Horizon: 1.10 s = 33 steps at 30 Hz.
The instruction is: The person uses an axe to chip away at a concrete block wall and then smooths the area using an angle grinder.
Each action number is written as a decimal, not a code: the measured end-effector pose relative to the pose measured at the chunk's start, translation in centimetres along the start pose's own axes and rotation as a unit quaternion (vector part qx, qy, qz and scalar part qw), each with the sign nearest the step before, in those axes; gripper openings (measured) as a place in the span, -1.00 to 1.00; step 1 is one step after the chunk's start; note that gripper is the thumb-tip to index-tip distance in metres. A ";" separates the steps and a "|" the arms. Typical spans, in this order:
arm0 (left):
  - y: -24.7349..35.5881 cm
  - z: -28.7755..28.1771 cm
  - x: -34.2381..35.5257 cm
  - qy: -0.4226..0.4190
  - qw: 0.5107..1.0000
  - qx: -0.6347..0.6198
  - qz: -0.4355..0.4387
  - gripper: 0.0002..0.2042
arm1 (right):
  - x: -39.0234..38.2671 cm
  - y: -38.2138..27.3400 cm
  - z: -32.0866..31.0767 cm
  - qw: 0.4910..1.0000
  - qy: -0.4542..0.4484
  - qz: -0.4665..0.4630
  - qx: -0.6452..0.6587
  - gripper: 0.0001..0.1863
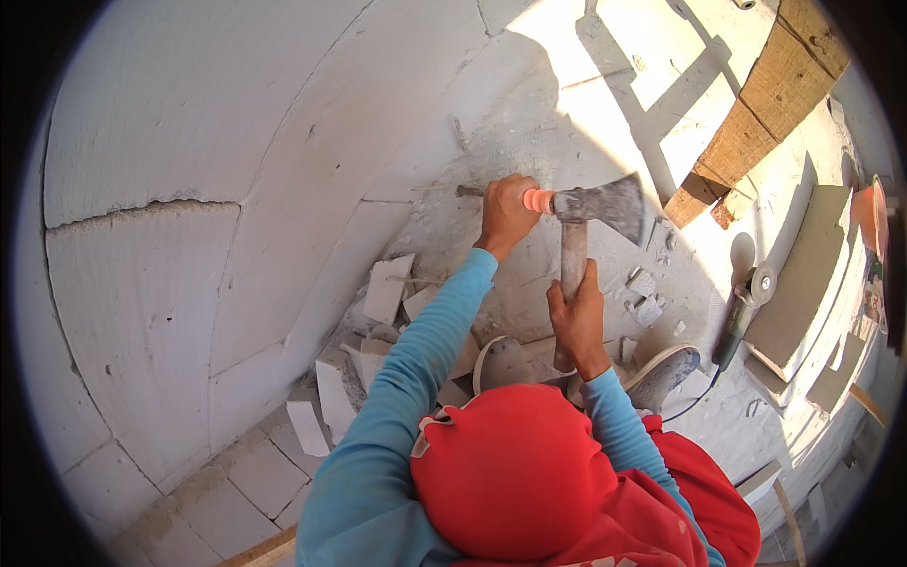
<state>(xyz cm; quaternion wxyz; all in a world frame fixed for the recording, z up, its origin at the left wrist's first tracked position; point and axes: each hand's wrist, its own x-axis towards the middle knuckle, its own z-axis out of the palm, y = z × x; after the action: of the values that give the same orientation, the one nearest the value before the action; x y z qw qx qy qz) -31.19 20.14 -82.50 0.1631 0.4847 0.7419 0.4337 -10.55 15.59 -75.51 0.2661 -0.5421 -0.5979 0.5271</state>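
Note:
My left hand (508, 219) is closed around a chisel (538, 200) with a ribbed orange grip. The chisel lies nearly level, its dark metal end pointing left toward the foot of the white block wall (274, 180). In my right hand (578, 326) is the wooden handle of a hatchet (573, 248), held upright in the picture. Its blade faces right and is slightly blurred, while the blunt back of its head is against or very near the chisel's orange end. Whether they touch, I cannot tell.
Broken white block pieces (385, 288) lie along the wall and around my shoes (666, 373). To the right are an angle grinder (744, 307) with a cord, a large grey block (803, 283) and a wooden plank (770, 104). Red cloth (510, 472) fills the lower middle.

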 end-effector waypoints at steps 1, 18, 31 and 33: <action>-0.4 0.2 -0.2 -0.021 0.999 0.033 0.018 -0.82 | 0.2 1.8 -0.4 0.998 -0.056 -0.002 -0.010 -0.58; -1.7 -1.9 -7.2 -0.230 0.920 0.314 -0.043 -0.75 | 7.4 11.0 -25.6 0.890 0.398 0.102 -0.199 -0.83; -4.3 -1.4 -7.6 -0.232 0.934 0.267 -0.044 -0.68 | 5.8 23.3 -38.7 0.799 0.232 0.082 -0.549 -0.16; -4.5 -2.7 -8.3 -0.243 0.928 0.276 -0.059 -0.69 | 6.5 18.9 -39.3 0.827 0.110 0.125 -0.537 -0.18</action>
<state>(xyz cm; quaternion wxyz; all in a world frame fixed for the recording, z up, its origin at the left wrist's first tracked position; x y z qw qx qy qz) -31.67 10.99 -86.02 0.2238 0.5565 0.7971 0.0699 29.57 32.38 -82.63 -0.0711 -0.7240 -0.6805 0.0877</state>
